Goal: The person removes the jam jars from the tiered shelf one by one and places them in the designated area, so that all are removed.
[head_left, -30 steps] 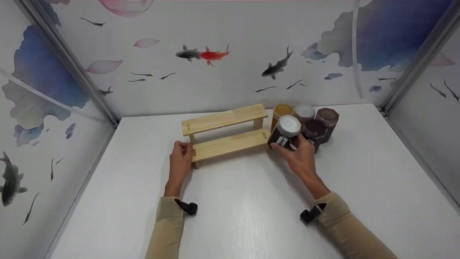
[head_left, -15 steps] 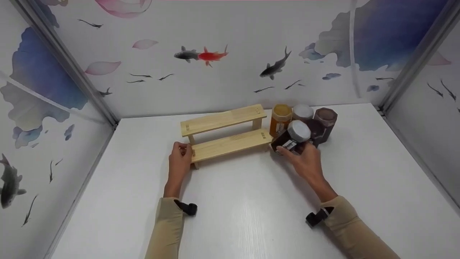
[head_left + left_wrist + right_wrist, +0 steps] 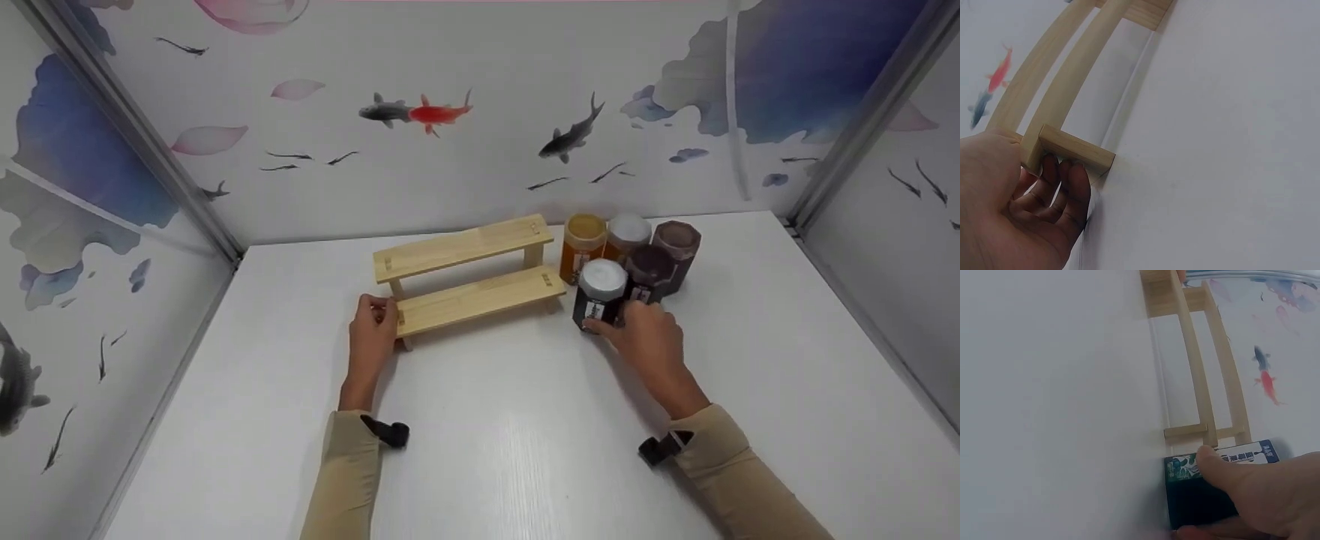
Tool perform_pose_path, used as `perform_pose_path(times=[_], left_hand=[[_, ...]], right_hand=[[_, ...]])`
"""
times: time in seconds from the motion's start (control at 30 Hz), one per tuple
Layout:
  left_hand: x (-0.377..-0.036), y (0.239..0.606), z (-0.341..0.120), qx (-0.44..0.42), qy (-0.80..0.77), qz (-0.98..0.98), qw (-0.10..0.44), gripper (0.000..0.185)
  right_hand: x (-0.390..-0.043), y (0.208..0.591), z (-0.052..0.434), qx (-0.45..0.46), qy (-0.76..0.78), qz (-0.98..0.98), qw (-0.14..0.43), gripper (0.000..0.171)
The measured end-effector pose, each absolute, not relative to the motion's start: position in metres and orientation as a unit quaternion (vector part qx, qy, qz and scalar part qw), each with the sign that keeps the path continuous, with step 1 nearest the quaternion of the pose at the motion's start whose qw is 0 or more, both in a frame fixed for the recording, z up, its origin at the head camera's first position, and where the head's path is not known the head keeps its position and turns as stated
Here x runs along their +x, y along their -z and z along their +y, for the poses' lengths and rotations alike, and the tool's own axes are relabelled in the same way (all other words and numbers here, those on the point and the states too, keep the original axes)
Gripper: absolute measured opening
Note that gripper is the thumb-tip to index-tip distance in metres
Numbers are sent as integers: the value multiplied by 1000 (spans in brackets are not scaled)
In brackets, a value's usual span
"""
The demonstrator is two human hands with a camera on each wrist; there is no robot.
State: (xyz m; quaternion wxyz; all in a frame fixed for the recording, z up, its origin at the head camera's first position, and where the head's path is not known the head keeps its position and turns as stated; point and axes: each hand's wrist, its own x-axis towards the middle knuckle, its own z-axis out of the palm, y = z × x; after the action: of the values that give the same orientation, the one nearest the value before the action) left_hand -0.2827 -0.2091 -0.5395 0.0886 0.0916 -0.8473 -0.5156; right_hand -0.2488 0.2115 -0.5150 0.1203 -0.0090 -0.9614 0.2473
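A two-step wooden rack [image 3: 469,279] stands on the white table [image 3: 510,435]. My left hand [image 3: 373,334] grips its left end, fingers curled round the lower step's leg [image 3: 1075,151]. My right hand [image 3: 646,339] holds a dark jar with a silver lid [image 3: 600,292], which stands upright on the table just right of the rack. In the right wrist view my thumb [image 3: 1221,468] presses the jar's label [image 3: 1216,464]. The left wrist view shows my left hand [image 3: 1022,208] against the rack [image 3: 1061,84].
Behind the held jar stand several more jars: an amber one [image 3: 583,241], a silver-lidded one [image 3: 628,232], and two dark ones [image 3: 678,244]. Wall panels painted with fish enclose the table at the back and both sides.
The jar was lifted and tilted beside the rack's lower step; my right hand has brought it down and right, and it now stands upright on the table. The left hand has stayed put.
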Motion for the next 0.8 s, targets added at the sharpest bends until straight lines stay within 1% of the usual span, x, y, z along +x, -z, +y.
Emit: perform_pose_path(times=[0.13, 0.33, 0.53, 0.67, 0.8], left_hand=[[-281, 540, -209, 95, 515, -848, 85, 29], [-280, 539, -211, 93, 518, -846, 80, 29], [-281, 539, -210, 95, 520, -845, 78, 30], [-281, 538, -214, 87, 510, -851, 90, 29], [-281, 535, -222, 76, 493, -860, 110, 30]], right_hand=[[-254, 518, 216, -16, -225, -967, 118, 54], [-261, 523, 215, -1, -247, -962, 120, 42], [-263, 524, 215, -1, -247, -962, 114, 27], [-259, 520, 217, 10, -254, -961, 108, 26], [-254, 514, 222, 30, -269, -955, 122, 25]])
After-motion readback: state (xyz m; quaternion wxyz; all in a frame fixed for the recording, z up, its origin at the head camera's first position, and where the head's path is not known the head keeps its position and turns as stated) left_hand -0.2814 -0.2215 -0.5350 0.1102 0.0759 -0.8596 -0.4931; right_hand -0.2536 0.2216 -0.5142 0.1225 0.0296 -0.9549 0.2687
